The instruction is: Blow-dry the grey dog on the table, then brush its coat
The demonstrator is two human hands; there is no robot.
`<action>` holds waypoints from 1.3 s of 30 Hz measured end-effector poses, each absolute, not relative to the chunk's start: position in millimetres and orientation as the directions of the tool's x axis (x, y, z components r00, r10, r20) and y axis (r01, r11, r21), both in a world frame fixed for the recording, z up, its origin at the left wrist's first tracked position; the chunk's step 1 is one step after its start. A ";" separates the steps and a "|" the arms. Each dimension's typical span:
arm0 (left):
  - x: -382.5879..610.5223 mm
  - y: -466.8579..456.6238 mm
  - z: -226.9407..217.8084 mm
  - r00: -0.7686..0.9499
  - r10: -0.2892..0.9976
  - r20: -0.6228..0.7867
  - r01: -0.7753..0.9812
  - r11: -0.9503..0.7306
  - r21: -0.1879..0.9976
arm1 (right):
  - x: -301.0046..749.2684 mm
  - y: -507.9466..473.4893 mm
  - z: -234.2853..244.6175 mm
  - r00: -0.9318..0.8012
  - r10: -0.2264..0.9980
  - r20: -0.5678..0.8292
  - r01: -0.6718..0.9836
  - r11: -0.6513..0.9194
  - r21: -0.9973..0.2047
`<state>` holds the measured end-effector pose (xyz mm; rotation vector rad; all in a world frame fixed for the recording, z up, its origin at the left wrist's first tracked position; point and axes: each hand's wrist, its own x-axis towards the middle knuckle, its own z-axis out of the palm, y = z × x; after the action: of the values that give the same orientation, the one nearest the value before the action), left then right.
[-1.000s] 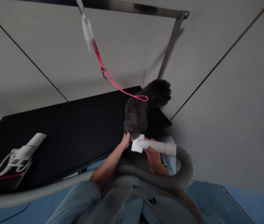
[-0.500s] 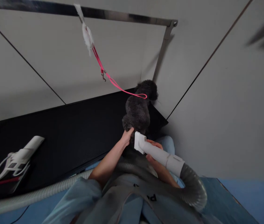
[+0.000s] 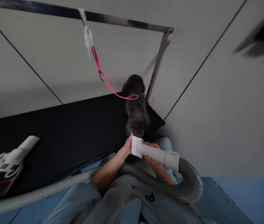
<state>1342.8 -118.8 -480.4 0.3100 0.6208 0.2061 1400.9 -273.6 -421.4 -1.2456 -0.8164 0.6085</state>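
A dark grey curly-coated dog [image 3: 136,113] is at the right end of a black table [image 3: 76,133], its back to me. My left hand [image 3: 129,143] is closed at the dog's rear; the exact part it grips is hidden behind the white head. My right hand [image 3: 152,153] is wrapped round a white grooming vacuum brush [image 3: 154,153], from underneath and the side. The flat brush head is close to the dog's rear, beside my left fingers; I cannot tell whether it touches the coat. A ribbed grey hose [image 3: 191,180] bends down from its handle.
A metal bar [image 3: 118,20] crosses above the table, with a pink leash [image 3: 108,84] hanging from it, its loop over the dog's back. Another white handheld tool [image 3: 21,152] lies at the table's left. A pale hose [image 3: 52,189] runs along the front. Walls stand behind and right.
The dog's head has swung from the right to the left and now faces the back wall. My left hand and the brush head have shifted slightly down, and closer together.
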 end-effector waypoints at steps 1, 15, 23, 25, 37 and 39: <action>1341.7 -115.9 -477.3 0.779 0.325 -0.535 -0.144 0.925 0.352 | 1399.9 -274.0 -424.5 0.620 0.753 0.219 0.025 0.260 -0.965; 1340.7 -91.8 -446.7 0.680 0.499 -0.537 -0.335 0.863 0.378 | 1409.0 -255.6 -449.7 0.633 0.749 0.195 -0.051 0.292 -0.955; 1333.9 -83.5 -439.3 0.687 0.562 -0.461 -0.400 0.822 0.405 | 1400.2 -255.0 -413.6 0.524 0.802 0.288 0.020 0.326 -0.945; 1330.7 -85.5 -438.8 0.701 0.525 -0.482 -0.357 0.844 0.401 | 1400.4 -251.3 -406.8 0.512 0.806 0.298 0.018 0.337 -0.941; 1330.7 -100.2 -465.3 0.663 0.639 -0.391 -0.599 0.765 0.235 | 1406.6 -263.0 -454.3 0.684 0.726 0.077 -0.136 0.231 -0.963; 1332.6 -93.2 -464.4 0.689 0.641 -0.337 -0.611 0.765 0.205 | 1407.0 -262.3 -464.4 0.708 0.702 0.075 -0.162 0.265 -0.951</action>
<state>1332.6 -93.2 -464.4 0.0790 0.4069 0.7007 1407.0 -262.3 -464.4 -1.1661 -0.5518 0.6251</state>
